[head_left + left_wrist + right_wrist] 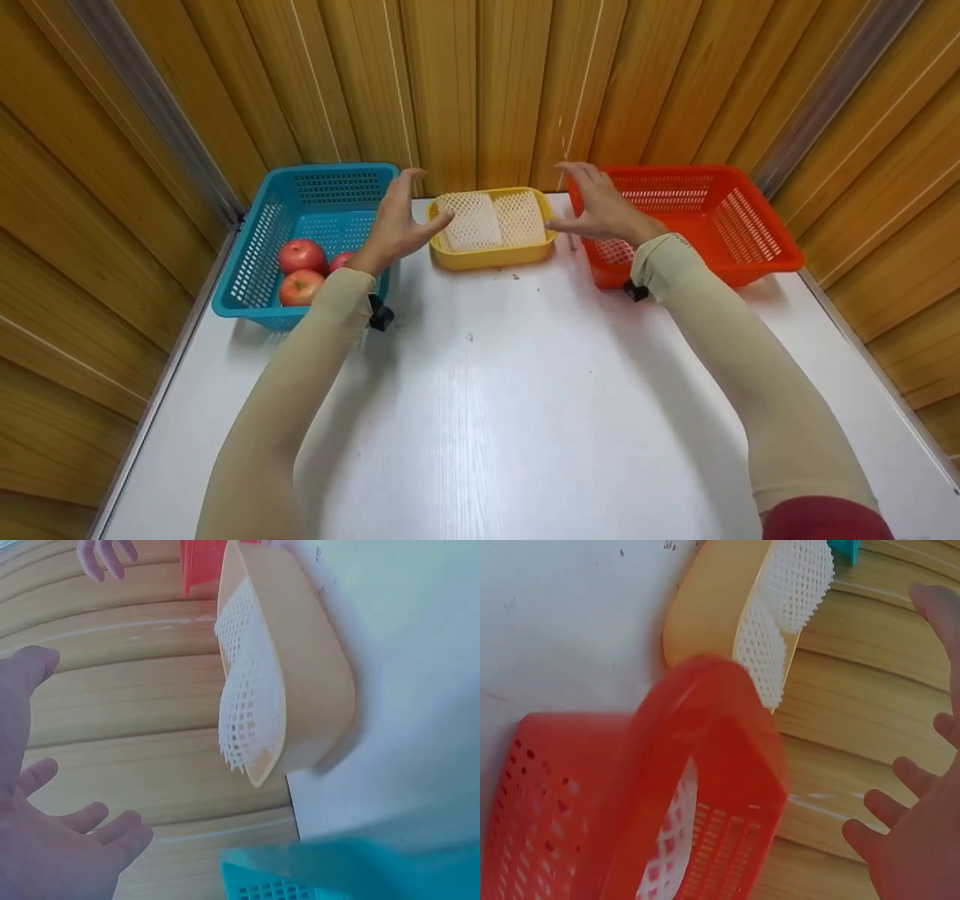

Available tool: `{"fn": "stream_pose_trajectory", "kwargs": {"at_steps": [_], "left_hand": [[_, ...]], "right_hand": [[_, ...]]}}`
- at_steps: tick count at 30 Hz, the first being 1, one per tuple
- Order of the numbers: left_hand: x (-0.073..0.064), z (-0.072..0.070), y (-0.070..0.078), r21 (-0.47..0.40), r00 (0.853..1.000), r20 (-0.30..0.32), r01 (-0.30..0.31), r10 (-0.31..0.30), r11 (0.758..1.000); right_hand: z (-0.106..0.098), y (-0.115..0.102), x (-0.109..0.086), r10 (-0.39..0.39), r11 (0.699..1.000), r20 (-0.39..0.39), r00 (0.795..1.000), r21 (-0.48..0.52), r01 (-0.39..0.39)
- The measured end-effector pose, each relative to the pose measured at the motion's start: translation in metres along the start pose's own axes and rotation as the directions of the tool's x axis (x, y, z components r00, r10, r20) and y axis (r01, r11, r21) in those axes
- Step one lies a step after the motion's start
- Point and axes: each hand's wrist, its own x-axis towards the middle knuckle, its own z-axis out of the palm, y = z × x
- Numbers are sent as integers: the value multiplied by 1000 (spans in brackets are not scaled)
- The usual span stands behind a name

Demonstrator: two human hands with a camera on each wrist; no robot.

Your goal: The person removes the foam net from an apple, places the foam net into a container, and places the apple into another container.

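In the head view my left hand [395,225] hovers between the blue basket [255,251] and the yellow tray [491,259], thumb spread from the fingers, holding nothing. My right hand [604,208], likewise spread and holding nothing, is above the left end of the red basket [757,225]. Two white foam nets [472,221] lie side by side in the yellow tray, between the hands. Apples [302,256] sit in the blue basket, one partly hidden behind the left wrist. Inside the red basket, a white net [667,847] shows near its wall in the right wrist view.
A white table [480,390] bears the baskets and tray. Wood-panelled walls [442,90] rise directly behind them and along both sides. Small dark specks [516,277] dot the tabletop in front of the yellow tray.
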Motion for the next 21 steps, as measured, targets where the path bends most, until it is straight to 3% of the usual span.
{"fn": "stream_pose_trajectory", "kwargs": {"at_steps": [10, 21], "left_hand": [[-4, 30, 12, -54, 994, 23, -109, 110, 993], [-7, 64, 23, -124, 990, 24, -134, 138, 983]], "right_hand": [[-10, 30, -13, 87, 995, 49, 995, 43, -89], [-18, 55, -27, 127, 991, 100, 987, 16, -130]]}}
